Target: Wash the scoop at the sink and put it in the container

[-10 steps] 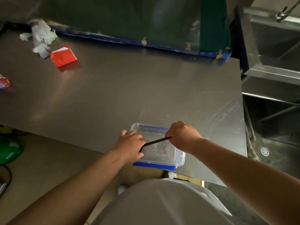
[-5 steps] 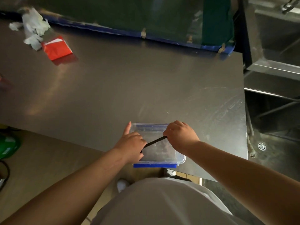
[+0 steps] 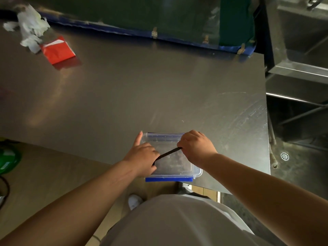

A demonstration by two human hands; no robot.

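A clear plastic container [image 3: 194,172] with blue clips sits at the near edge of the steel table [image 3: 124,96]. Across its top runs the thin black handle of the scoop [image 3: 168,153], slanting up to the right. My right hand [image 3: 197,150] is closed on the handle's upper end. My left hand [image 3: 142,157] covers the lower end at the container's left side, its index finger pointing straight along the rim. The scoop's bowl is hidden by my hands. The steel sink [image 3: 301,41] is at the far right.
A red packet [image 3: 57,50] and crumpled white paper [image 3: 30,27] lie at the table's far left. A green panel with a blue edge [image 3: 159,18] lines the back. Right of the table there is a floor drain [image 3: 284,156]; a green object [image 3: 8,160] is on the floor at left.
My left index finger has straightened out along the container's left rim. Both hands stay on the black handle over the container; the view has shifted slightly.
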